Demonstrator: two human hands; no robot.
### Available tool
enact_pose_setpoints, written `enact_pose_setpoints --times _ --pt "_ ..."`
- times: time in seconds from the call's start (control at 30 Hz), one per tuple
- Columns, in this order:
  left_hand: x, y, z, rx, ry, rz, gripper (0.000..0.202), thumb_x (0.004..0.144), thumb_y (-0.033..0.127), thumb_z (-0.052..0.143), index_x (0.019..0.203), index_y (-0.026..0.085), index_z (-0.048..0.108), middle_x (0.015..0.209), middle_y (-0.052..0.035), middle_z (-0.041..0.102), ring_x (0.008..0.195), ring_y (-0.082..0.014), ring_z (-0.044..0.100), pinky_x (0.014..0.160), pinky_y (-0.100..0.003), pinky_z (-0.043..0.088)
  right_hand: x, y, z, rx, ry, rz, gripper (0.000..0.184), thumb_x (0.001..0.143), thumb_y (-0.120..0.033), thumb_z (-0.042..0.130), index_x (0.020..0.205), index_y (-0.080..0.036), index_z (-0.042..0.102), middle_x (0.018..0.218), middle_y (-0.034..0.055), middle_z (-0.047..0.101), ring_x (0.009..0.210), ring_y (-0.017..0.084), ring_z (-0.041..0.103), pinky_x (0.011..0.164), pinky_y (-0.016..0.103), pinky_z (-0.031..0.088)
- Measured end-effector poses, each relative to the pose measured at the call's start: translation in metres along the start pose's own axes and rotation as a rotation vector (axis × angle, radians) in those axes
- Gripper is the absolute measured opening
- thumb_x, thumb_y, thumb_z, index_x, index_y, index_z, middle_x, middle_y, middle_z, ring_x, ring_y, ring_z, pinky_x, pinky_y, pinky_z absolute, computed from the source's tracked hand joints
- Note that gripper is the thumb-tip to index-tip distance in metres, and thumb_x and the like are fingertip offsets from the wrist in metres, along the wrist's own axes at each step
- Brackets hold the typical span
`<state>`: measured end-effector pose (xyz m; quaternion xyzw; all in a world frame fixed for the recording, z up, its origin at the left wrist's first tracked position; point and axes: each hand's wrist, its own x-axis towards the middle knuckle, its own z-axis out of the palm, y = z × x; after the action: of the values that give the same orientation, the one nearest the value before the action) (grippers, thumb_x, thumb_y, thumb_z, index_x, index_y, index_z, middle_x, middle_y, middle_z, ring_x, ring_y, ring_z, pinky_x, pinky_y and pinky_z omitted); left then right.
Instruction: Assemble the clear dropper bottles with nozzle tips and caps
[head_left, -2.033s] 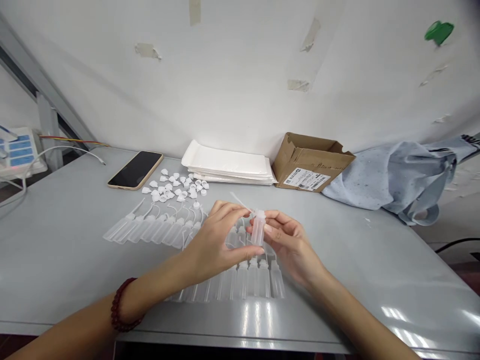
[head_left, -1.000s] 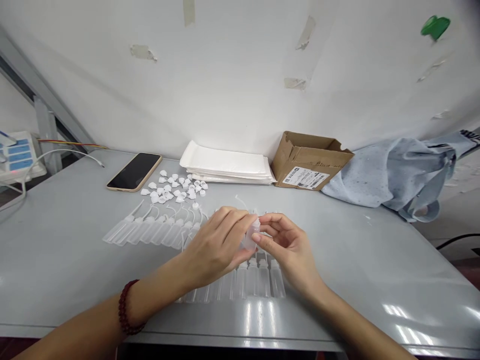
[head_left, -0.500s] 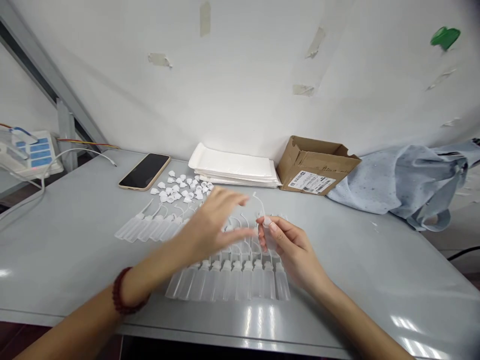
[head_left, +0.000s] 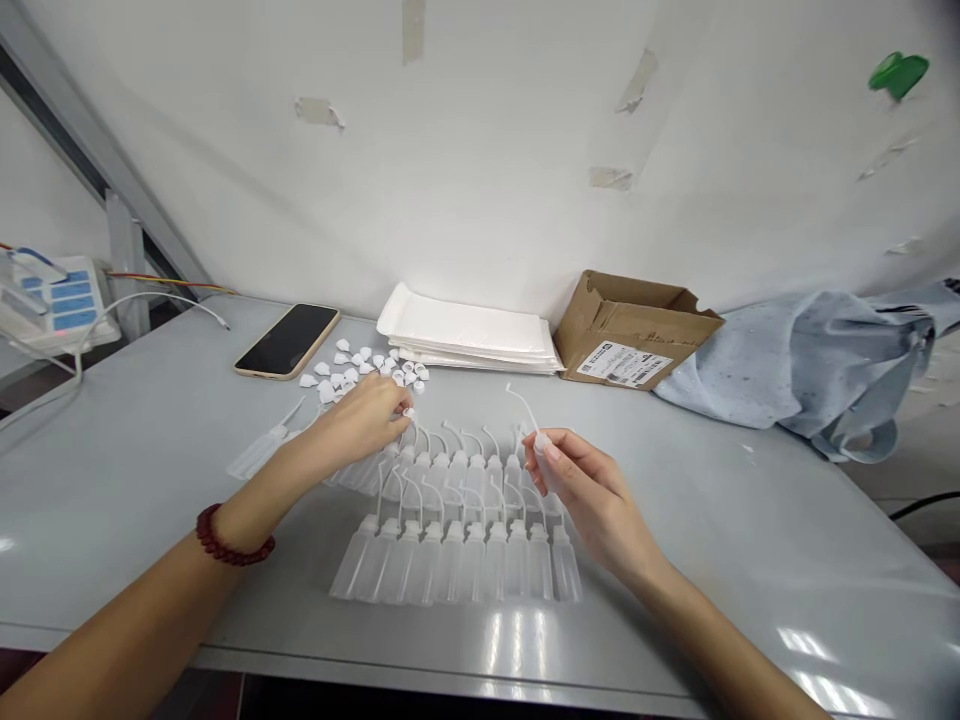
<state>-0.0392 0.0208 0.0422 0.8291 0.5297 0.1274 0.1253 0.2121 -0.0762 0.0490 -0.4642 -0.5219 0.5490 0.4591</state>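
Note:
My right hand (head_left: pixel 592 490) is closed around the upper part of a small translucent plastic bottle (head_left: pixel 541 448); a thin, curved white strip rises from its neck. My left hand (head_left: pixel 367 415) reaches to the near edge of a scattered group of small white caps (head_left: pixel 349 378). Its fingers are pinched together, with a white cap (head_left: pixel 409 412) at the tips. Below both hands lies a front row of similar bottles (head_left: pixel 452 560), side by side, necks pointing away. Another row (head_left: pixel 457 475) lies behind it, partly covered by my left forearm and right hand.
At the back left lies a phone (head_left: pixel 289 342). Flat white envelopes (head_left: pixel 472 325) are stacked against the wall, beside an open cardboard box (head_left: pixel 637 330). A light blue cloth bag (head_left: pixel 780 350) rests at the right. A white cable (head_left: pixel 150 300) trails over the table's left side.
My left hand has moved left and away from the bottle in my right hand to the caps, its fingers closing on one. My right hand has barely moved and still holds the bottle.

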Motion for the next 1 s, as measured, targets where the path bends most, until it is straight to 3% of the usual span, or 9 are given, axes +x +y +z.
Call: enact_pose_setpoints --times 0.17,0.2,0.3,0.4,0.63,1.0 --pt "-0.007 0.021 -0.013 -0.087 0.123 -0.079 0.024 0.082 0.032 0.048 0.086 0.016 0.065 0.089 -0.0078 0.067 0.087 -0.0245 0.057 0.072 -0.035 0.045 -0.003 -0.001 0.004 -0.084 0.007 -0.046 0.021 0.091 -0.040 0.052 0.090 -0.020 0.061 0.083 0.0012 0.054 0.076 0.014 0.047 0.068 0.027 0.037" --pt "-0.011 0.030 -0.016 -0.225 0.160 -0.109 0.025 0.082 0.037 0.051 0.089 0.017 0.066 0.088 -0.0056 0.067 0.080 -0.0216 0.057 0.069 -0.033 0.045 -0.004 -0.001 0.005 -0.112 0.004 -0.063 0.021 0.091 -0.039 0.051 0.091 -0.020 0.060 0.084 0.0011 0.054 0.076 0.014 0.048 0.069 0.027 0.037" --pt "-0.024 0.060 -0.017 -0.722 -0.027 -0.054 0.028 0.080 0.044 0.059 0.090 0.019 0.066 0.079 -0.0014 0.065 0.070 -0.0160 0.058 0.062 -0.027 0.046 -0.006 0.000 0.007 -0.222 -0.019 -0.131 0.019 0.093 -0.036 0.048 0.094 -0.021 0.058 0.084 0.0004 0.054 0.076 0.014 0.048 0.069 0.027 0.038" --pt "-0.033 0.080 -0.009 -0.913 -0.115 -0.037 0.025 0.080 0.041 0.061 0.089 0.019 0.066 0.077 -0.0004 0.062 0.071 -0.0150 0.057 0.064 -0.026 0.047 -0.006 0.003 0.007 -0.369 -0.042 -0.242 0.015 0.095 -0.032 0.045 0.098 -0.021 0.056 0.084 0.0004 0.054 0.076 0.014 0.048 0.069 0.027 0.038" --pt "-0.039 0.085 0.006 -1.030 -0.128 -0.046 0.022 0.082 0.039 0.061 0.090 0.020 0.067 0.080 -0.0013 0.064 0.078 -0.0167 0.059 0.071 -0.029 0.049 -0.007 0.006 0.009 -0.621 -0.084 -0.441 0.015 0.094 -0.020 0.042 0.105 -0.017 0.051 0.084 0.0030 0.051 0.073 0.015 0.049 0.066 0.028 0.040" --pt "-0.039 0.088 0.004 -0.980 -0.183 -0.046 0.017 0.080 0.033 0.062 0.085 0.018 0.067 0.080 -0.0011 0.065 0.081 -0.0174 0.060 0.074 -0.029 0.050 -0.009 0.011 0.009 -0.736 -0.084 -0.532 0.021 0.091 -0.014 0.044 0.111 -0.018 0.044 0.090 0.0060 0.054 0.078 0.017 0.054 0.068 0.030 0.048"
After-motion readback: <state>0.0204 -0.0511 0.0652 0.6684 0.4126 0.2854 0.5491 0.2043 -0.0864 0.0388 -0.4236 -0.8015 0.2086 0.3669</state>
